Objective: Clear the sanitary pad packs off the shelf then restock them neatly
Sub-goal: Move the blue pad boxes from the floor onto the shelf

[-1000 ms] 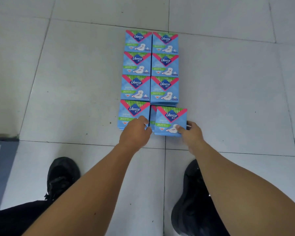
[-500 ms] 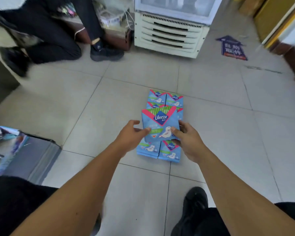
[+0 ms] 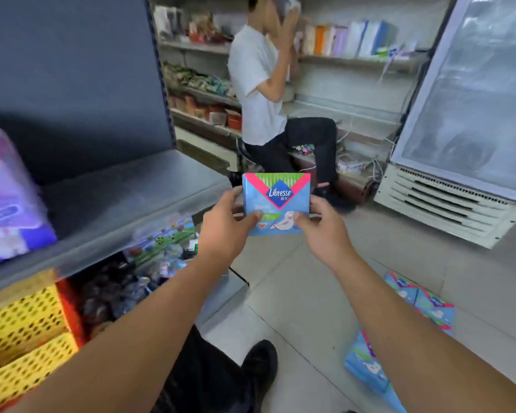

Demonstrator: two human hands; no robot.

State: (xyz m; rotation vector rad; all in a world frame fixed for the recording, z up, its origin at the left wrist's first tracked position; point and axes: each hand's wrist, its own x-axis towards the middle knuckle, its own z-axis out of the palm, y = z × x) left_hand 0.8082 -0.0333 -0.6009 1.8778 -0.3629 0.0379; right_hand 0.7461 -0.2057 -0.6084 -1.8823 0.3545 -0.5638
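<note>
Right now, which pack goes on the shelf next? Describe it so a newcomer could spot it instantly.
Start at the grey shelf on the left; just off its right end, both hands, left hand and right hand, hold one blue Libresse pack upright in mid-air. The other blue packs lie on the floor tiles, lower right.

One held pad pack, two hands, three floor packs, two yellow baskets

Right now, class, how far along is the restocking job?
Clearing looks done: the grey shelf is bare where visible, and blue packs lie on the floor. In hand: left hand and right hand hold one Libresse pack near it. Left: restocking the packs.
</note>
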